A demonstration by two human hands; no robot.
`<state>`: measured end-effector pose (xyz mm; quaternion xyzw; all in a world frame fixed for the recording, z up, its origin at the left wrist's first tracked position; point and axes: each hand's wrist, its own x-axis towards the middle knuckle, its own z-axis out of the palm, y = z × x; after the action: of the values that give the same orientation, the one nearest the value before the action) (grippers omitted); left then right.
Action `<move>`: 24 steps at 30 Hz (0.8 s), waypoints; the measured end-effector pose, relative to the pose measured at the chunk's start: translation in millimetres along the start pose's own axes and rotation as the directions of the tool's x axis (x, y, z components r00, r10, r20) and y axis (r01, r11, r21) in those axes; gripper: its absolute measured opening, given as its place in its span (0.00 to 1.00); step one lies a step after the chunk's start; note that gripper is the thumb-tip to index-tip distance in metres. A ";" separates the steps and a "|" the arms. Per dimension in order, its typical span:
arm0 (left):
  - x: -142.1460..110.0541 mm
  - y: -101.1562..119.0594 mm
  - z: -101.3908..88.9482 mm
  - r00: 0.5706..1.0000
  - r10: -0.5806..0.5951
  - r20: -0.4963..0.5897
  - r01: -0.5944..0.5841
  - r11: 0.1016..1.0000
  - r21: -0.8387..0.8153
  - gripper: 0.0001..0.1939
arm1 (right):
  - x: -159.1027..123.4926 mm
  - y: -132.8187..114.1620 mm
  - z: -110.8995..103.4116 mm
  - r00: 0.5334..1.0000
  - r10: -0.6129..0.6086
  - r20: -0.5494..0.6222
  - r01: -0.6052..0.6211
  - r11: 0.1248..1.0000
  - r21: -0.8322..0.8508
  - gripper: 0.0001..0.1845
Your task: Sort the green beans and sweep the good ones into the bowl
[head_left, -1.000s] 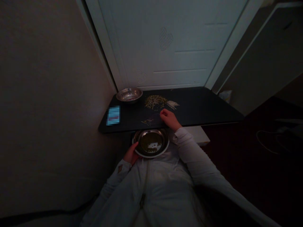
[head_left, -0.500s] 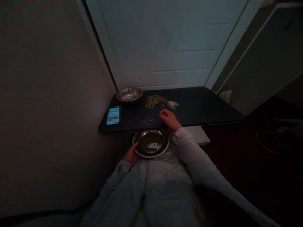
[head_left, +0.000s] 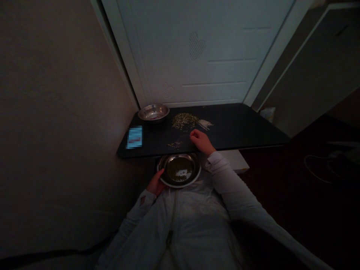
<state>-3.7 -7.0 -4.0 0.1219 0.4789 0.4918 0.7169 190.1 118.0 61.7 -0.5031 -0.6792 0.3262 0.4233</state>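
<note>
My left hand (head_left: 156,183) is closed on the left rim of a steel bowl (head_left: 198,174), thumb on top, at my lap below the table's front edge. Small green beans (head_left: 177,165) cover part of the bowl's bottom. Above the table, my right hand (head_left: 200,140) is closed in a pinch on what looks like a thin clear plastic piece (head_left: 184,140), faint in the dim light. Scattered pale grains (head_left: 174,144) lie by its left end. Beyond the hand is a mixed pile of green and white grains (head_left: 185,121), with a smaller white pile (head_left: 206,124) touching its right side.
A second steel bowl (head_left: 153,113) stands at the back left of the dark table (head_left: 242,127). In front of it lies a blurred-out blue item (head_left: 135,137). Under the table's front edge, a white box (head_left: 234,161) sticks out. A white door (head_left: 219,71) rises behind.
The clear piece in my right hand has tilted, and its left end now reaches the scattered grains. My left hand and the bowl stay where they were.
</note>
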 end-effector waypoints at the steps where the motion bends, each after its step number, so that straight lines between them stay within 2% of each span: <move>1: -0.5 0.3 0.6 1.000 0.000 0.000 0.000 1.000 0.003 0.17 | -0.1 0.0 -0.1 1.000 -0.001 0.006 0.001 1.000 0.011 0.05; 10: -0.8 1.0 0.2 1.000 -0.006 -0.027 0.006 1.000 0.006 0.12 | -1.0 -1.4 -0.6 0.999 -0.021 0.047 0.020 1.000 0.018 0.04; 24: -1.8 2.0 2.1 1.000 -0.014 -0.004 0.014 0.999 -0.048 0.14 | -2.5 -2.2 -0.2 0.996 -0.015 0.091 0.009 0.997 0.074 0.05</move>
<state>-3.3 -6.9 -0.6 0.1003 0.4693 0.4984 0.7220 189.8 115.0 63.1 -0.4675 -0.6885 0.3712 0.4119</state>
